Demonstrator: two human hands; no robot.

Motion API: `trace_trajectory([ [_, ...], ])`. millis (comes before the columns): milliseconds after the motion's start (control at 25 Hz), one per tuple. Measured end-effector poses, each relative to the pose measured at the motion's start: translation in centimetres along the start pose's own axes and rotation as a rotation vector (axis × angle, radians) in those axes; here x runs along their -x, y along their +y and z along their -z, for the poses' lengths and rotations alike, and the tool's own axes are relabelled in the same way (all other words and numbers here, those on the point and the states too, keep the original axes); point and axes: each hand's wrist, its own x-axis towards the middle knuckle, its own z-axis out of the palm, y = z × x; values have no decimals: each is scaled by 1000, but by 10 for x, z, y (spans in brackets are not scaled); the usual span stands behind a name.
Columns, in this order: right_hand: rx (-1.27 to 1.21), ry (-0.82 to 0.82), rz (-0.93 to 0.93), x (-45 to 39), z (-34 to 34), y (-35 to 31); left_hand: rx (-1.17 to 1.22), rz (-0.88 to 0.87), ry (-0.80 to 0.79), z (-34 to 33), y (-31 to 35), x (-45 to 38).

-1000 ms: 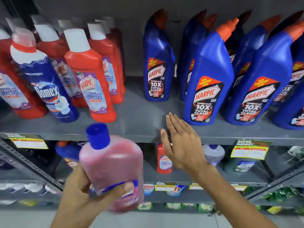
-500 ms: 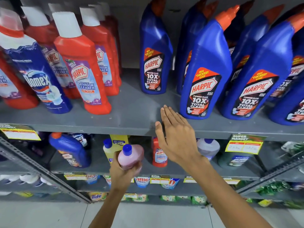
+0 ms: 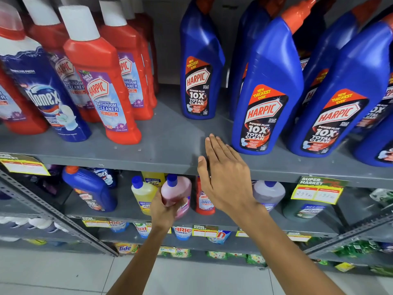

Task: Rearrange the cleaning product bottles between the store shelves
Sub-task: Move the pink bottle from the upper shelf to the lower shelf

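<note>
My left hand point(image 3: 164, 210) grips a pink bottle with a blue cap point(image 3: 176, 191) and holds it in the lower shelf point(image 3: 131, 211), right of a yellow bottle point(image 3: 143, 193) and left of a small red Harpic bottle point(image 3: 203, 202). My right hand point(image 3: 225, 177) lies flat with fingers straight on the front edge of the upper shelf point(image 3: 165, 145), holding nothing. It rests just left of a large blue Harpic bottle point(image 3: 268, 92).
The upper shelf carries red Harpic bathroom cleaner bottles point(image 3: 102, 77) and a Domex bottle point(image 3: 40, 92) at left, and several blue Harpic bottles point(image 3: 344, 92) at right. A blue bottle point(image 3: 91, 189) leans on the lower shelf. A pale purple bottle point(image 3: 269, 192) and price tags point(image 3: 319, 189) sit at right.
My left hand has carried the pink bottle away from the camera and down into the lower shelf beside the yellow bottle. My right hand has stayed on the upper shelf edge.
</note>
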Motion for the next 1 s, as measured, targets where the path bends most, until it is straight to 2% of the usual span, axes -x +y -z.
trace_trajectory([
  [1000, -11, 82, 12, 1, -5, 1, 9, -9, -88, -3, -1, -14],
])
